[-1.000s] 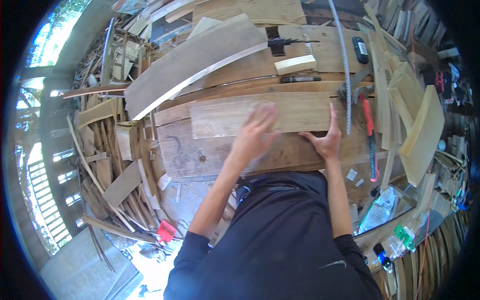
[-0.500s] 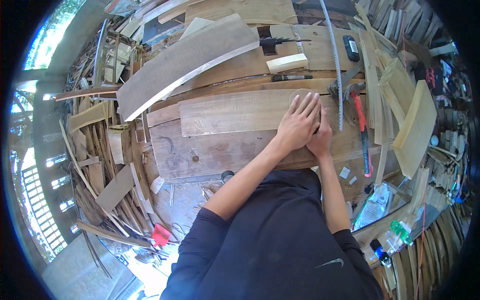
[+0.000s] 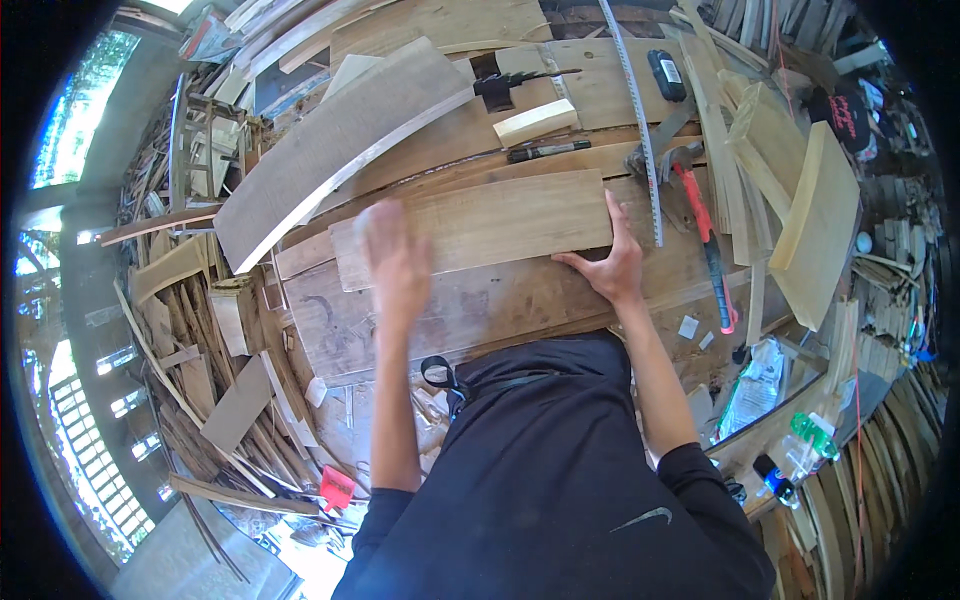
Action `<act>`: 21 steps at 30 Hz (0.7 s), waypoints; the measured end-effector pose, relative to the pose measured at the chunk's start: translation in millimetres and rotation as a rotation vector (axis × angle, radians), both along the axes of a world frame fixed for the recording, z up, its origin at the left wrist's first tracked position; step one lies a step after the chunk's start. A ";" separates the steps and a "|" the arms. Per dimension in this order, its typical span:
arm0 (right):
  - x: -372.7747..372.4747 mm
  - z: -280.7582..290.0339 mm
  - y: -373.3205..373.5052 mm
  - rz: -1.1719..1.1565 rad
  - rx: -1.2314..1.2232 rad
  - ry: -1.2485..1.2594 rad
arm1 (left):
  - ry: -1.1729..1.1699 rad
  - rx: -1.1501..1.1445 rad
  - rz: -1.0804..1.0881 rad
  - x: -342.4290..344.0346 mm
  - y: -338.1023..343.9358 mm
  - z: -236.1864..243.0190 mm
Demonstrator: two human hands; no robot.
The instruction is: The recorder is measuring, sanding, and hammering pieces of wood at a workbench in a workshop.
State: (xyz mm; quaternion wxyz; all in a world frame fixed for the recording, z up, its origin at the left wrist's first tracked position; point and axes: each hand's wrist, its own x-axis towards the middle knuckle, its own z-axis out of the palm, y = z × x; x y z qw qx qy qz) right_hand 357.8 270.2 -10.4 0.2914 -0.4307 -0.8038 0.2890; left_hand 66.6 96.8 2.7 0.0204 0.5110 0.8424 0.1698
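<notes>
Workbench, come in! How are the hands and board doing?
Left hand blurred, at left end of pale board. Right hand spread against its right end. Red-handled hammer off right, clear of board.

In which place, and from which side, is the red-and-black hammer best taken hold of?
Probably by the dark lower part of its handle, coming from the person's near right side. The hammer lies with its head away from the person and its handle running back toward them. A long pale strip lies close beside the head, making that end more crowded.
</notes>
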 end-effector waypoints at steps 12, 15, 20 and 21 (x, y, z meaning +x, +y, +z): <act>4.5 -15.5 6.5 0.035 0.043 0.025 | -0.296 -0.017 -0.633 118.3 66.2 26.0; 5.5 -4.1 1.5 -0.018 0.003 -0.023 | -0.233 -0.089 -0.414 65.2 22.2 26.8; 7.7 -5.3 1.6 -0.013 0.019 -0.021 | -0.097 -0.112 0.037 -15.4 -43.8 20.4; 9.2 -5.5 1.7 -0.010 0.016 -0.018 | -0.107 -0.129 0.051 -16.8 -41.3 16.1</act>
